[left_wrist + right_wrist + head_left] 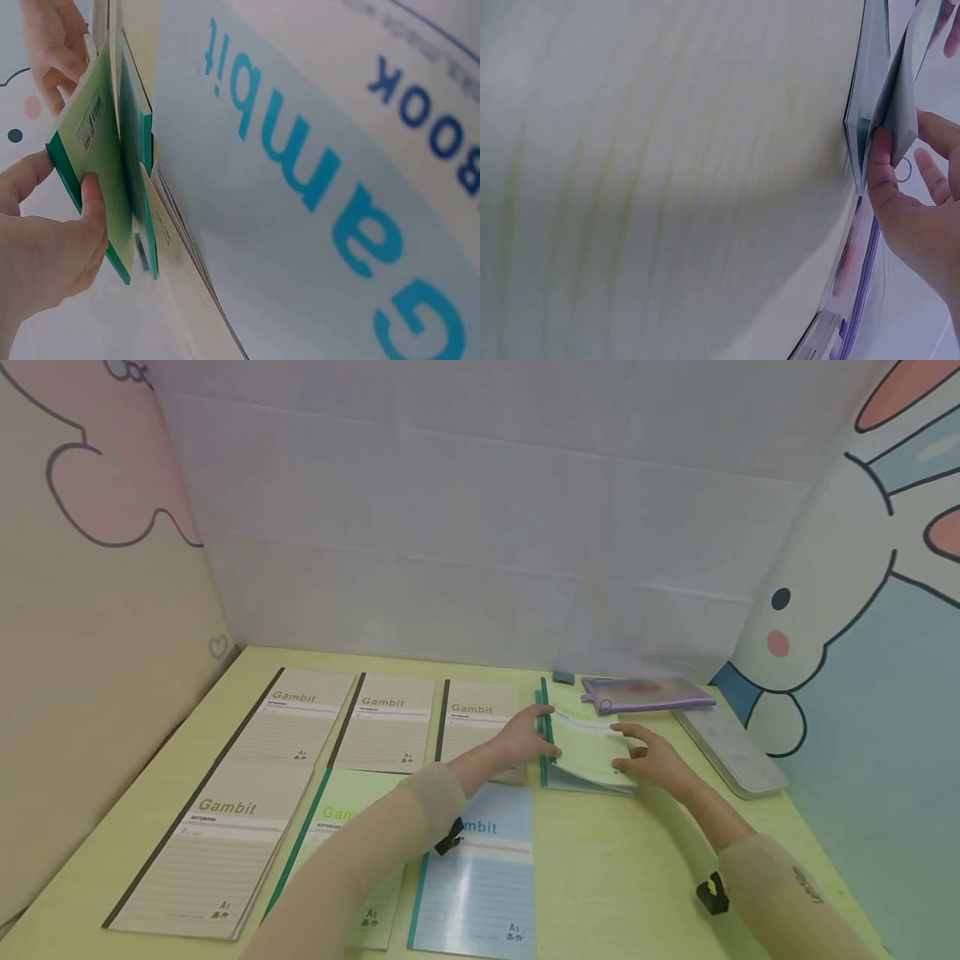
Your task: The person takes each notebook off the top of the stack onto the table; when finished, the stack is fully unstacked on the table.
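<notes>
A light green Gambit notebook [588, 743] is held between both hands above another notebook [581, 783] with a bluish cover. My left hand [521, 737] grips its dark green spine side, thumb on the back cover in the left wrist view. At the opposite edge my right hand [656, 762] pinches the notebook, with the thumb [883, 161] on one face in the right wrist view. The held notebook is tilted, its near edge raised off the one below. Left of the hands lie a beige notebook [480, 702], partly hidden by the left arm, and a blue notebook [476, 893].
More beige notebooks [386, 727] lie in rows at the left, with another green notebook [382, 902] partly under the left arm. A purple-edged zip pouch [675, 693], a pale long case [735, 752] and a small dark block [563, 677] sit at the back right. Walls enclose the table.
</notes>
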Action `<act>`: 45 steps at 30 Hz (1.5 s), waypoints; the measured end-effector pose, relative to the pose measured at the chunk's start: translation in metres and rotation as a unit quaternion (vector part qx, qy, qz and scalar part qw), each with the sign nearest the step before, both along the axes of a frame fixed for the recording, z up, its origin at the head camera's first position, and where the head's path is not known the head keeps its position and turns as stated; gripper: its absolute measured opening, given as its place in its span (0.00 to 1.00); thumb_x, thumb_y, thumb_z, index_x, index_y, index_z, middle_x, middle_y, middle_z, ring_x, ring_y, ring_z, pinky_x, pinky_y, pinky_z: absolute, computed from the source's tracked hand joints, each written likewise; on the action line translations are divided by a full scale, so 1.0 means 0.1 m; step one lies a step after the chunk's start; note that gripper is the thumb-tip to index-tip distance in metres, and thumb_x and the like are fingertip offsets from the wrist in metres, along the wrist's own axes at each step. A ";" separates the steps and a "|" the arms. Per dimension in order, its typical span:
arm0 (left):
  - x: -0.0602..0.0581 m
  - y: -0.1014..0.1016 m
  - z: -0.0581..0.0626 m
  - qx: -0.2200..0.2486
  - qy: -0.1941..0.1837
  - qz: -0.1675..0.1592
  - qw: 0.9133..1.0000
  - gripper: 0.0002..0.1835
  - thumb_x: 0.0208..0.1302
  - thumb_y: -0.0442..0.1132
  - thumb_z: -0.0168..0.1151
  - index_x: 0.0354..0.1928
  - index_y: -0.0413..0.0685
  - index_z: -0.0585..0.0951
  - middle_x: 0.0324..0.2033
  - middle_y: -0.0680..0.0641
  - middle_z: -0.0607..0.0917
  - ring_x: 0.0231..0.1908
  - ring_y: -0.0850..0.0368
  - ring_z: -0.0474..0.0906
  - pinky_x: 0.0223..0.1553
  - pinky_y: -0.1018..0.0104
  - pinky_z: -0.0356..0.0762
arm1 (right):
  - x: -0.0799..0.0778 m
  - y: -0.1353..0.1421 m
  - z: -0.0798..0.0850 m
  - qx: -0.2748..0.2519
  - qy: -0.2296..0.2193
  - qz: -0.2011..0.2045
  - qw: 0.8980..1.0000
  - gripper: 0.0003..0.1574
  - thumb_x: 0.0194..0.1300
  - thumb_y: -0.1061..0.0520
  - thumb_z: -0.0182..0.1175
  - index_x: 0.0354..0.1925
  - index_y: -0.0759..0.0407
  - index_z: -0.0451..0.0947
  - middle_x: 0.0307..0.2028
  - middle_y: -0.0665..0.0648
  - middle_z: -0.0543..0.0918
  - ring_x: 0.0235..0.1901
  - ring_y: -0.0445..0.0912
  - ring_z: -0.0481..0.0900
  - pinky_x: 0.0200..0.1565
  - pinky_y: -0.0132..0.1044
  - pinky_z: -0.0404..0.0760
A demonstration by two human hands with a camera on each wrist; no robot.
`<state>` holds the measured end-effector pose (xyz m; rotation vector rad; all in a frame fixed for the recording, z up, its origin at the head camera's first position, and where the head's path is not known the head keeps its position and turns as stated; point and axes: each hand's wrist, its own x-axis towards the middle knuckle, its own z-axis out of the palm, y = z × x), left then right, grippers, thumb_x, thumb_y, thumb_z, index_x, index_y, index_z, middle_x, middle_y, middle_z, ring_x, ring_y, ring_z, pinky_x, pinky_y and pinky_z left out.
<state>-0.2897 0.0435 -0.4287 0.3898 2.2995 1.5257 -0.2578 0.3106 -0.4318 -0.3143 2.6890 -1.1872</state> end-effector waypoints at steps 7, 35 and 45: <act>0.01 0.01 0.01 0.048 -0.049 0.021 0.997 0.48 0.49 0.35 0.74 0.71 0.56 0.58 0.69 0.43 0.61 0.59 0.46 0.72 0.59 0.53 0.70 | 0.04 0.08 0.09 -0.051 -0.025 0.001 0.998 0.46 0.63 0.50 0.62 0.72 0.57 0.54 0.69 0.69 0.55 0.64 0.72 0.58 0.59 0.61 0.66; 0.64 -0.34 0.14 0.070 -0.077 -0.020 0.994 0.54 0.42 0.32 0.76 0.72 0.58 0.57 0.43 0.48 0.84 0.43 0.57 0.81 0.64 0.44 0.59 | 0.44 -0.14 0.20 -0.075 -0.154 0.003 0.985 0.49 0.61 0.47 0.63 0.72 0.56 0.51 0.67 0.77 0.51 0.65 0.68 0.59 0.59 0.59 0.68; 0.90 -0.39 0.12 0.062 -0.055 -0.035 0.996 0.53 0.42 0.34 0.77 0.71 0.63 0.59 0.54 0.51 0.75 0.44 0.60 0.79 0.52 0.54 0.73 | 0.59 0.04 0.19 -0.094 -0.072 0.041 0.992 0.41 0.61 0.55 0.63 0.68 0.55 0.57 0.52 0.68 0.63 0.26 0.41 0.71 0.24 0.39 0.75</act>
